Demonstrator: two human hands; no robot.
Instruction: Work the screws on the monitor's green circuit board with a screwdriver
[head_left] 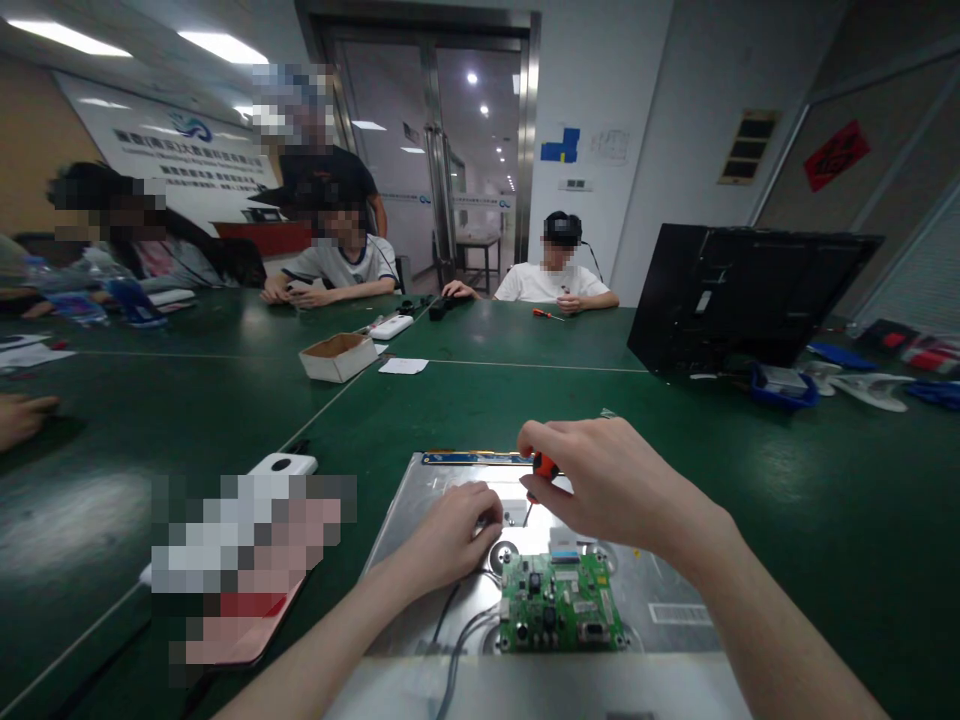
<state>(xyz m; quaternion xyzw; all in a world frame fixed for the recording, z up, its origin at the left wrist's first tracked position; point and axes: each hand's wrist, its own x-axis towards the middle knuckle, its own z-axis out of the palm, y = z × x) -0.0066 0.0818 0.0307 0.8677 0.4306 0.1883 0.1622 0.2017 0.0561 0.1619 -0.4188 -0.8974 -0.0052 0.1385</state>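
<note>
A flat silver metal panel (660,570) lies on the green table in front of me, with a green circuit board (559,605) on its near half. My right hand (589,475) grips a screwdriver (545,466) by its orange and black handle, and the shaft slants down towards the panel behind the board. Just left of the tip, my left hand (461,530) rests low over the panel, fingers curled together; whatever they may hold is hidden. Grey cables (457,650) run from the board's left side towards me. Along the panel's far edge sits a narrow blue strip board (465,458).
A white device (289,464) and a pink phone-like slab (262,590), partly blurred, lie on the left. Farther off are a small open box (339,358), a large black monitor (735,290) and a blue tray (784,388). Several people are around the table.
</note>
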